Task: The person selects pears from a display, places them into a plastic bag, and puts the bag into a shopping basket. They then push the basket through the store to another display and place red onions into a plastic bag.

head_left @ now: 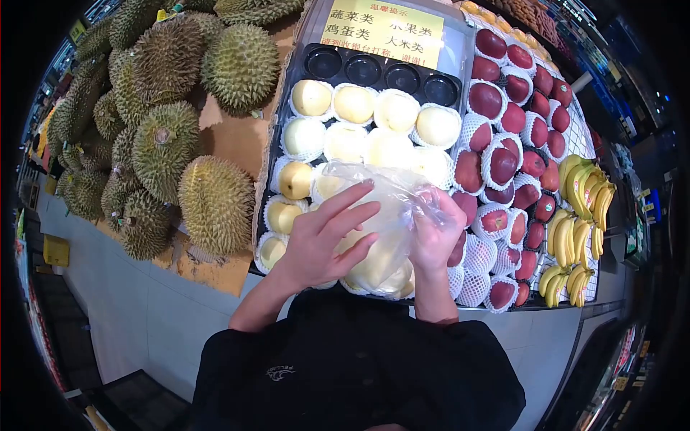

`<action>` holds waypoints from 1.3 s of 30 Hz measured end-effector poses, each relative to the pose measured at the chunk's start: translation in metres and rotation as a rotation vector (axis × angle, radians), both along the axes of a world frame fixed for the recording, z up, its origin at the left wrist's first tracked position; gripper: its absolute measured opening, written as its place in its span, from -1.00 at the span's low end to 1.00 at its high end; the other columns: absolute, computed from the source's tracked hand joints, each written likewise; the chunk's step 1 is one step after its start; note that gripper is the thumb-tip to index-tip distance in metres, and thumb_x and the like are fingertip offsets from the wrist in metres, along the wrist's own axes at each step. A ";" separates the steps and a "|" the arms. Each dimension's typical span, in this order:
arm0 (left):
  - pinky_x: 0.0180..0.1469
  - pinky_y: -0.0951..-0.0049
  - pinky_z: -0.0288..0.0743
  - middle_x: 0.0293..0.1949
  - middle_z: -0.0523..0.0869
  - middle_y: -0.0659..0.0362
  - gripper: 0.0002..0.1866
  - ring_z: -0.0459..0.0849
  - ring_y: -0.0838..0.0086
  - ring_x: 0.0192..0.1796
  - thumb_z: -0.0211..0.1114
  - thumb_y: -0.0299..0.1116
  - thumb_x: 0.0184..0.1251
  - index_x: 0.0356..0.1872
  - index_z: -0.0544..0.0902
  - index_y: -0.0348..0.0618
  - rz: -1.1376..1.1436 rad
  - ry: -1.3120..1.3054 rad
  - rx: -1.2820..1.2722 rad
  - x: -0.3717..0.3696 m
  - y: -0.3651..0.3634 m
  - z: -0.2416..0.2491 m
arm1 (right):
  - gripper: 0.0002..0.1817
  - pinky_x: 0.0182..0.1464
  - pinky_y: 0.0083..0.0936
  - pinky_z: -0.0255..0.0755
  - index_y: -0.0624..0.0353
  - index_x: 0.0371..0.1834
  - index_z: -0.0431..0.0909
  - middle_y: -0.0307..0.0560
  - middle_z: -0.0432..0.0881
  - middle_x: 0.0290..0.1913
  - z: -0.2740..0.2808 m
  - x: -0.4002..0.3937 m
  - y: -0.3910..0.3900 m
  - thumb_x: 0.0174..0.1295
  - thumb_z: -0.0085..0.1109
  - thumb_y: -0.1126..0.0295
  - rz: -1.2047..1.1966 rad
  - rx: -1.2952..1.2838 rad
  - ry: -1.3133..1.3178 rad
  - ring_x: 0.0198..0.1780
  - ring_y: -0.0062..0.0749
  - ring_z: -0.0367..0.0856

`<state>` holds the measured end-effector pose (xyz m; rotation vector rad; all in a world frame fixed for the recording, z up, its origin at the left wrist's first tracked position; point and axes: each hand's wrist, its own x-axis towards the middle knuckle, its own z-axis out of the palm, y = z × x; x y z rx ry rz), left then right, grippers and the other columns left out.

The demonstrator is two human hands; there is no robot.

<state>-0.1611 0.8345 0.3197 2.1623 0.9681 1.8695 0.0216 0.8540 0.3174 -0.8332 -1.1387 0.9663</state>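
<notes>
A clear plastic bag [388, 208] hangs over the pale fruit in the middle of the display, with pale round fruit visible through or in it. My right hand [437, 226] grips the bag's gathered top at its right side, fingers closed. To the left of the bag is my left hand [330, 233], its fingers spread apart and nothing seen between them. Pale pears [295, 179] in white foam nets fill the black tray around both hands. Whether my left fingertips touch the bag is unclear.
Durians [215, 205] are piled at the left on cardboard. Red apples [485, 100] in foam nets lie at the right, and bananas [586, 188] sit farther right on a wire rack. A yellow sign [381, 32] stands behind the black tray's empty cups [363, 70].
</notes>
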 end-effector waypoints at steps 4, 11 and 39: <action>-0.46 0.50 0.50 -0.36 0.68 0.10 -0.50 0.62 0.45 -0.52 0.58 -0.32 0.07 0.04 0.63 -0.22 -0.146 0.313 -0.332 -0.005 0.012 0.000 | -0.88 -0.31 -0.70 0.44 0.43 -0.15 0.66 -0.20 0.69 -0.32 -0.012 -0.003 -0.004 0.32 0.21 0.59 -0.095 0.022 -0.140 -0.35 -0.68 0.55; -0.49 0.41 0.39 -0.47 0.60 0.21 -0.66 0.56 0.40 -0.52 0.44 -0.54 -0.09 -0.17 0.73 -0.16 -0.060 0.235 0.035 -0.013 0.004 -0.045 | -0.76 -0.20 -0.63 0.51 0.43 -0.03 0.59 -0.16 0.71 -0.27 -0.024 0.012 -0.006 0.23 0.23 0.66 -0.157 -0.149 -0.179 -0.28 -0.57 0.63; -0.05 0.37 0.49 -0.16 0.57 0.13 -0.83 0.58 0.34 -0.10 0.45 -0.64 0.06 -0.31 0.78 -0.18 -0.117 -0.242 -0.461 -0.029 -0.083 -0.074 | -0.48 0.39 -0.09 0.26 0.21 0.24 0.50 0.32 0.28 0.45 -0.015 -0.023 0.059 0.12 0.11 0.56 1.001 0.688 -1.637 0.48 0.11 0.27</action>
